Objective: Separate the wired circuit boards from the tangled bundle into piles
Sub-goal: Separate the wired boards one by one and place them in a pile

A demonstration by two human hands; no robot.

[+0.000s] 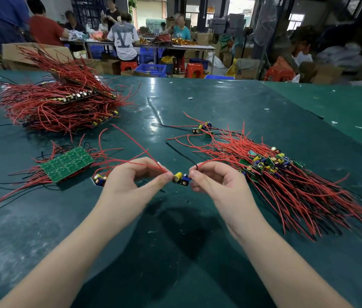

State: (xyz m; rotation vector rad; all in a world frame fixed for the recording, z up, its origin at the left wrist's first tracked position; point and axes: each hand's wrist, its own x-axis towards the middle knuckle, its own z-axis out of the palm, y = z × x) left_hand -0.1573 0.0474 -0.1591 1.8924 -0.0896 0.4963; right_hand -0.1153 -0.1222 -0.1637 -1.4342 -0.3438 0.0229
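Both hands pinch one small circuit board between them, just above the dark green table near its middle. Left hand grips the board's left end with thumb and forefinger curled together, and red wires run from that pinch across the back of the fingers toward the far left. Right hand grips the board's right end the same way, its other fingers curled loosely under, with a black wire rising from the pinch and trailing away toward the far left. On the held board sit a yellow capacitor and a blue part, side by side. Just left of the left hand, partly hidden behind it, another small board with yellow and blue parts lies on the table. Farther left lies a green panel of boards, face down, with red and black wires fanning out from under it. To the right of the right hand spreads a pile of separated boards, their long red wires streaming toward the near right. Beyond that pile, a few loose boards lie apart from it. At the far left stands a tall tangled bundle of red wires and boards. Behind the table, people sit and stand at other workbenches among cardboard boxes, blue crates and red stools.
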